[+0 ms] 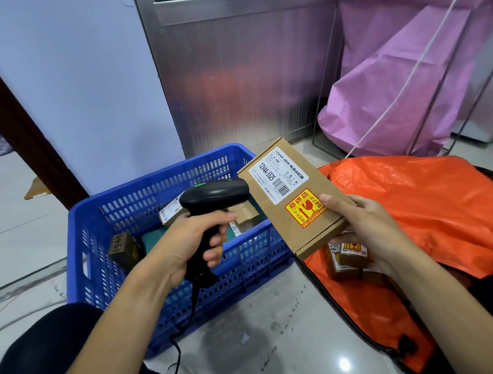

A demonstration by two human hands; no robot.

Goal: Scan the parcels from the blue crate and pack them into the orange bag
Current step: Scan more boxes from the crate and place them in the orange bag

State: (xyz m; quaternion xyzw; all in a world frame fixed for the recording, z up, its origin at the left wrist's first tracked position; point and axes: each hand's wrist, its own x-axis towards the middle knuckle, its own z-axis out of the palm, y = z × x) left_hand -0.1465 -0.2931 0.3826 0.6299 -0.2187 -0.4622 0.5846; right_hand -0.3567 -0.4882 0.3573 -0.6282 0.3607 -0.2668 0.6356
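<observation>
My left hand [196, 243] grips the handle of a black barcode scanner [215, 196], whose head points right at a flat brown cardboard parcel [295, 195]. My right hand [362, 228] holds that parcel by its near end, tilted, with its white barcode label and yellow-red fragile sticker facing up. The parcel hangs between the blue crate [105, 272] on the left and the orange bag [433, 203] on the right. Several small brown boxes lie inside the crate, and a few more boxes [348, 260] lie in the bag's opening under my right hand.
The scanner's black cable [178, 349] trails down over the grey tiled floor between my knees. A pink bag [401, 88] on a metal frame stands behind the orange bag. A metal-clad wall panel [246, 70] rises behind the crate. A cardboard scrap [36, 188] lies at the far left.
</observation>
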